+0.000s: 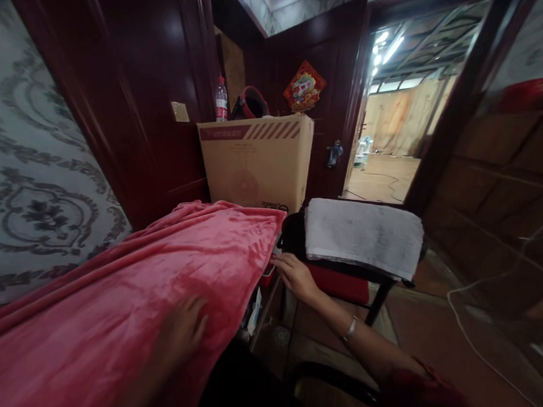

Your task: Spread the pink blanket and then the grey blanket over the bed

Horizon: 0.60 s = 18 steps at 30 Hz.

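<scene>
A pink fleece blanket lies spread over a raised surface and runs from the lower left toward a cardboard box. My left hand rests flat on the blanket near its right side, fingers slightly apart. My right hand reaches to the blanket's hanging right edge and touches it near the far corner; a bracelet sits on that wrist. Whether the fingers pinch the edge is hard to see.
A large cardboard box stands behind the blanket with a water bottle and a dark helmet on top. A chair with a folded white-grey towel stands to the right. An open doorway lies beyond. A white cable crosses the floor at right.
</scene>
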{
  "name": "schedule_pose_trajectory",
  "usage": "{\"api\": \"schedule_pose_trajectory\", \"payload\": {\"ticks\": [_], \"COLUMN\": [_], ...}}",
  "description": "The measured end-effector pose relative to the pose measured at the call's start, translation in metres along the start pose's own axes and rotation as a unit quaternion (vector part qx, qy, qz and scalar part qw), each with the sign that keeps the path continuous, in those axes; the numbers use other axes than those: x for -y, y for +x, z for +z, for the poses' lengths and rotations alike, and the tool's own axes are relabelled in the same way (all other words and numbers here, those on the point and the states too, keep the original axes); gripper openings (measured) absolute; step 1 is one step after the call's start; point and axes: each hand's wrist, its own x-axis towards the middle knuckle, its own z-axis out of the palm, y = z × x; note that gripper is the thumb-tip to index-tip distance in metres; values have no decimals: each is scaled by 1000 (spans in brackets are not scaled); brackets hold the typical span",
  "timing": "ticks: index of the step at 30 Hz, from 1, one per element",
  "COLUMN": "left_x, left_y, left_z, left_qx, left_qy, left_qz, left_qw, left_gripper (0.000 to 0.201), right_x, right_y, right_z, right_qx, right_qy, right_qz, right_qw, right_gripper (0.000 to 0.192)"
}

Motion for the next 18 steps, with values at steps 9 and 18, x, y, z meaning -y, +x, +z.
{"api": "schedule_pose_trajectory", "payload": {"ticks": [9,18], "left_x": [60,59], "left_y": [-17,-19], "left_z": [24,29], "left_qx": [-50,-58], "left_qy": [62,56], "left_qz": [-112,-109], "left_qw": [991,991], "left_gripper": [49,49], "right_x": [-22,-38], "right_y": [-11,5], "right_z": [-80,-155], "right_qx": [-105,-313], "right_qy": [-247,-9], "right_qz": [153,164], "right_qw": [951,935], "right_gripper": [83,45]}}
